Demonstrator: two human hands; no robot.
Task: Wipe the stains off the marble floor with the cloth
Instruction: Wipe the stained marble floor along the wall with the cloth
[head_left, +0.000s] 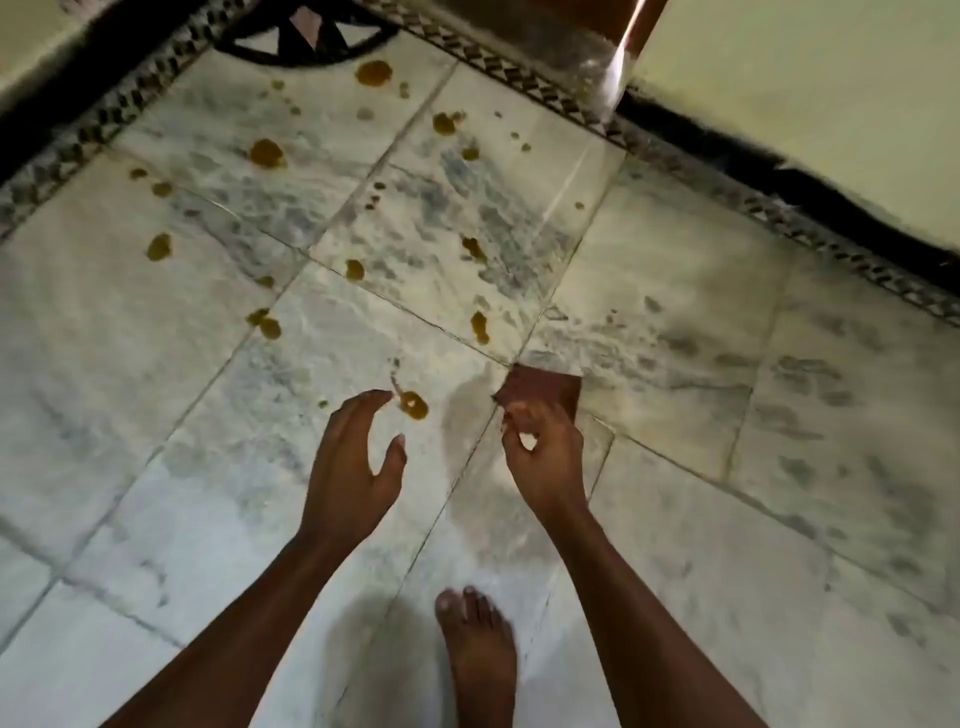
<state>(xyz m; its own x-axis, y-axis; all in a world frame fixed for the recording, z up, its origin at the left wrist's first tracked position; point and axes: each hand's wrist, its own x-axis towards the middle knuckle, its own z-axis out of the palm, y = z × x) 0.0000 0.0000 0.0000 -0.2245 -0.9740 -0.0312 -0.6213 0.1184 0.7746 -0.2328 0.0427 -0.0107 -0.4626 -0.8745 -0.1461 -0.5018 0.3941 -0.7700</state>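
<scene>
Person bent over pale grey-veined marble floor, bare foot planted near bottom of view. Right hand has its fingers curled and pinching the near edge of a small reddish-brown square of cloth, which lies on the tile joint just beyond the knuckles — whether flat on the floor or slightly lifted, cannot tell. Left hand holds nothing, fingers spread and loosely bent, tips hovering beside the nearest yellow-brown stain.

Progress, as I judge it: barely begun. A faint damp-looking patch sits between the two hands, possibly a wiped spot, but not certain. Everything else remains — a scatter of yellow-brown blotches and droplets across the tiles farther out, the biggest up near the dark patterned border strip, others at mid-floor such as the one at left and the pair near the tile crossing.

The nearest stain looks the likely first target; the far ones will need a longer reach or a step forward
</scene>
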